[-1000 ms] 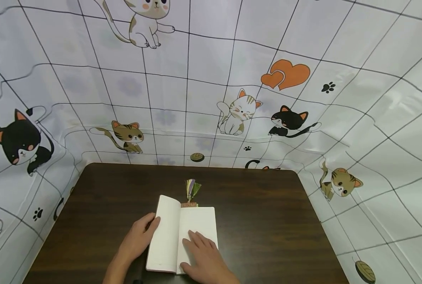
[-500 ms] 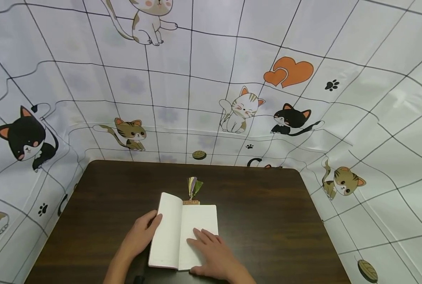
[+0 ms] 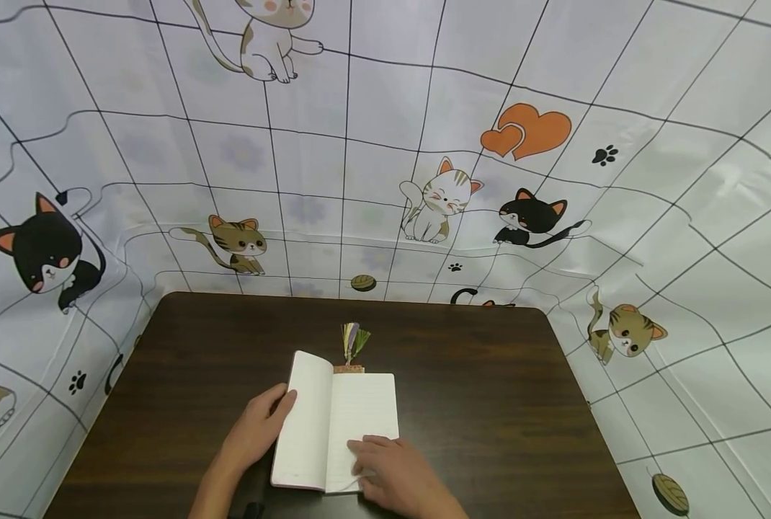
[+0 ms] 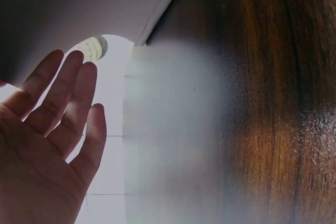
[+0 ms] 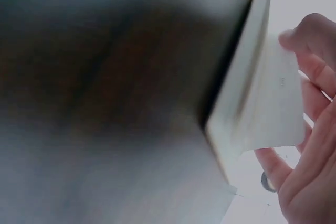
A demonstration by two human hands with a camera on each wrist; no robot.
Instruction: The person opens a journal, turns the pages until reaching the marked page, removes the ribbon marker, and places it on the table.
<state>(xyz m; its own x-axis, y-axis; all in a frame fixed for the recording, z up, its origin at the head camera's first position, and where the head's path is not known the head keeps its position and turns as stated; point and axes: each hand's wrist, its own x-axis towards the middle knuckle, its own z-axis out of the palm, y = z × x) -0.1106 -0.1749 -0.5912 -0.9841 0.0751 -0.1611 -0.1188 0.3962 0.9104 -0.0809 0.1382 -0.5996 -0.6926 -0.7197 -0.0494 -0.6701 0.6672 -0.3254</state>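
Observation:
An open notebook (image 3: 364, 404) with pale, faintly ruled pages lies on the dark table; its left side (image 3: 304, 425) is tilted up. My left hand (image 3: 256, 429) holds that left edge, thumb on the front and fingers behind. In the left wrist view those fingers (image 4: 73, 95) are nearly straight under the cover (image 4: 89, 9). With my right hand (image 3: 398, 472) I pinch the lower corner of a right-hand page (image 5: 281, 98), thumb on one face and fingers behind; the corner is bent up. A tasselled bookmark (image 3: 353, 344) sticks out at the notebook's top.
The dark wooden table (image 3: 489, 389) extends around the notebook. A white curtain (image 3: 379, 101) with a grid and cartoon cats surrounds its back and sides. A small black object (image 3: 253, 510) shows at the front edge, near my left forearm.
My right hand first lay flat on the right page, then slid right toward its lower corner. Now its fingers have bent and pinch the page corner. The left hand keeps its hold.

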